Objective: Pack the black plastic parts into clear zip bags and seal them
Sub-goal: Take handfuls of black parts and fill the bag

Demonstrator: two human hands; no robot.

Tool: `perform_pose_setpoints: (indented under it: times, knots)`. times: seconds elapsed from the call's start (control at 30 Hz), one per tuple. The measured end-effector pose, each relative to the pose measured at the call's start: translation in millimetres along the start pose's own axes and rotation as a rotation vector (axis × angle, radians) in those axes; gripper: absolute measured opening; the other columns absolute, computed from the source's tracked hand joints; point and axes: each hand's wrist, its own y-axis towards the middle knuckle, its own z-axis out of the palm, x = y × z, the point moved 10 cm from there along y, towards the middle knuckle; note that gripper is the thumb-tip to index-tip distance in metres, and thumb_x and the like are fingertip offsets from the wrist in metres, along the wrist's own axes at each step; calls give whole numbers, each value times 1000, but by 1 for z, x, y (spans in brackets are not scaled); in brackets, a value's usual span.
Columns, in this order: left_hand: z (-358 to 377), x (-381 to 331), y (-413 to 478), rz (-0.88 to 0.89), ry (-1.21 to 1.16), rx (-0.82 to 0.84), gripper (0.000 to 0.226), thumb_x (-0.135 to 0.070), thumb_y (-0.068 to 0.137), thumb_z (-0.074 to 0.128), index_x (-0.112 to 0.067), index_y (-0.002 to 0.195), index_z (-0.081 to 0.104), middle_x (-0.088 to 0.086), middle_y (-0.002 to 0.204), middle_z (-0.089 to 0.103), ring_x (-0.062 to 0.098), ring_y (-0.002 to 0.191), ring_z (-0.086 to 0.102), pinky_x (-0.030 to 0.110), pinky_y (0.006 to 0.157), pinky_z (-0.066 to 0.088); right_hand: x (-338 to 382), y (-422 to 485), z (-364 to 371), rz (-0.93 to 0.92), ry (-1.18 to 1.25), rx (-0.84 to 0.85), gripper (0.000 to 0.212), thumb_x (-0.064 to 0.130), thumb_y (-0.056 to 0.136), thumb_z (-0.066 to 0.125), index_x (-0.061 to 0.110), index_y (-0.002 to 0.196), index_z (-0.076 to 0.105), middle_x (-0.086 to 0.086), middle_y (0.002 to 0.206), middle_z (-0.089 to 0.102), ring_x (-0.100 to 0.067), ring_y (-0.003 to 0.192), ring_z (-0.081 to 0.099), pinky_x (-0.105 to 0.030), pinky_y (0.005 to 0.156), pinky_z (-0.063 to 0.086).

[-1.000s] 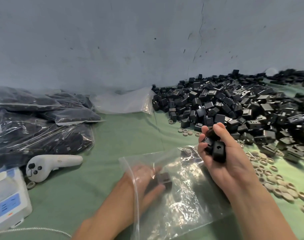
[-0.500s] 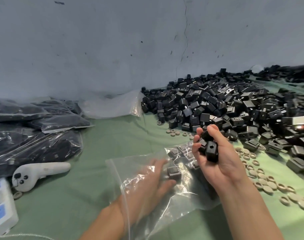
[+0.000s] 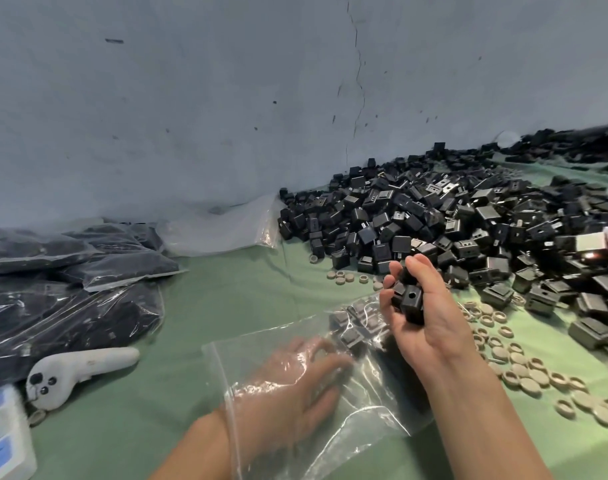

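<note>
A clear zip bag (image 3: 375, 403) lies on the green cloth in front of me. My left hand (image 3: 295, 375) is inside it up to the wrist, fingers straight and spread flat. Several black plastic parts (image 3: 356, 327) sit at the bag's far end, just beyond those fingertips. My right hand (image 3: 423, 317) hovers over the bag's right side, palm up, fingers curled round a few black parts (image 3: 411, 299). A big heap of loose black parts (image 3: 468, 223) covers the cloth to the right and behind.
Filled bags of black parts (image 3: 70, 289) are stacked at the left, with empty clear bags (image 3: 223, 230) against the wall. A white handheld controller (image 3: 77, 370) and a white-blue device (image 3: 4, 441) lie at the lower left. Beige rings (image 3: 524, 368) are scattered at the right.
My left hand has pushed deeper into the bag and let go of the black part it carried. My right hand keeps holding its parts. The view has shifted left.
</note>
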Motion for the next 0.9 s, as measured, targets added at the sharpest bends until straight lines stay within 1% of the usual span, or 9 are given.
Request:
perform_pose_setpoints:
  times: [0.1,0.23,0.37,0.43,0.53,0.63,0.7,0.8,0.9]
  knots:
    - [-17,-15,12,113,-89,-189,33,-19,101,48,-35,126,34,15,114,61,23,95,59,47,85,53,4,3,-1,-3,1,-2,16,16,90,69,22,104,63,-8,97,70,-17,79,61,-23,56,53]
    - [-19,-34,14,178,-297,-166,41,5,94,48,-28,117,39,27,114,54,19,99,54,30,97,48,0,3,2,25,-18,7,18,14,92,66,21,107,62,-9,98,69,-20,84,61,-23,58,54]
    - [-30,-3,-11,-104,-309,-157,27,-16,101,51,-27,123,63,-18,136,46,-18,110,48,-1,85,37,-5,0,5,67,-29,45,23,9,95,58,15,117,60,-15,107,69,-21,85,61,-22,59,55]
    - [-48,29,-45,-336,-395,-327,31,-7,98,56,-31,102,75,-15,110,68,-9,96,62,7,78,47,-10,-4,12,77,-114,115,26,13,96,60,8,121,62,-13,112,72,-18,83,66,-22,61,56]
    - [-66,66,-99,-567,-531,-571,50,4,95,54,-37,81,79,-4,77,74,10,67,66,28,68,53,-15,-11,28,-5,-441,231,31,21,93,66,7,121,66,-5,110,74,-13,82,70,-25,67,56]
    - [-87,81,-135,-647,-622,-849,55,8,95,47,-34,76,76,6,64,70,15,52,61,17,55,48,-31,-24,50,-68,-693,358,32,19,89,72,23,119,64,-13,109,71,-19,76,61,-32,68,48]
    - [-96,78,-146,-649,-658,-986,52,7,95,45,-33,79,74,7,63,68,13,50,60,14,55,48,-45,-36,61,-123,-841,434,34,17,88,73,35,116,66,-1,102,71,-13,67,60,-21,61,46]
    - [-103,65,-147,-607,-687,-1111,34,-9,97,53,-40,96,66,-5,89,68,10,59,65,16,63,52,-64,-54,81,-272,-1038,572,41,17,89,73,47,115,64,6,92,70,-5,66,57,-12,59,43]
    - [-99,54,-132,-529,-834,-1064,22,-36,89,57,-41,110,60,-16,99,63,9,74,66,29,62,58,-82,-69,96,-356,-1150,668,44,21,89,73,52,118,62,9,88,69,-4,69,55,-15,63,44]
